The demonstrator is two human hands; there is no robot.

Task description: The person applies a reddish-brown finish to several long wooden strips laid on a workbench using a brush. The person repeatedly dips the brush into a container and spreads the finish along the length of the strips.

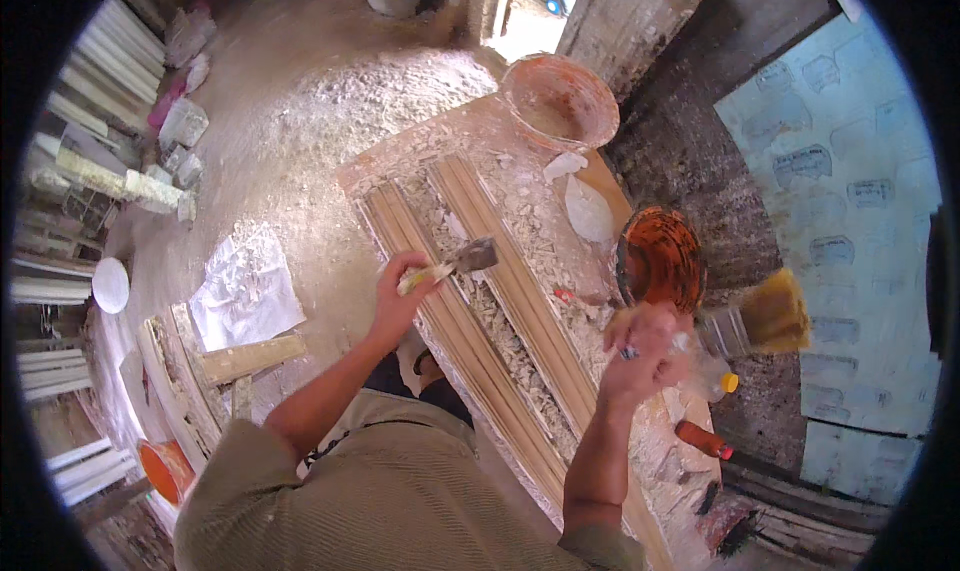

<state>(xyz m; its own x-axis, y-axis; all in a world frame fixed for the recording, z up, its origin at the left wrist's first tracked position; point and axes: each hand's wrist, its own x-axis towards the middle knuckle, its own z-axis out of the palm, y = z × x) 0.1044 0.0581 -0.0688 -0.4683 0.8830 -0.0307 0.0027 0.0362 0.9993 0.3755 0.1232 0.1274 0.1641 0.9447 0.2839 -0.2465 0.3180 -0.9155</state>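
My left hand (398, 291) is closed around the pale handle of a putty knife (476, 256), whose stained blade points right above the bench. To the right, my right hand (648, 346), blurred by motion, grips a wide paintbrush (775, 313) with yellowish-brown bristles pointing away to the right. Two long grooved tan moulding strips (440, 321) lie side by side on the bench. White plaster scraps (500, 336) fill the gap between them. A dark-rimmed bucket (660, 256), orange inside, stands just beyond my right hand.
A plaster-smeared orange basin (560, 101) sits at the bench's far end. Beside my right hand are a clear bottle with a yellow cap (718, 381) and a reddish-brown bottle (702, 439). A white sack (246, 289) and an orange bucket (166, 471) are on the left.
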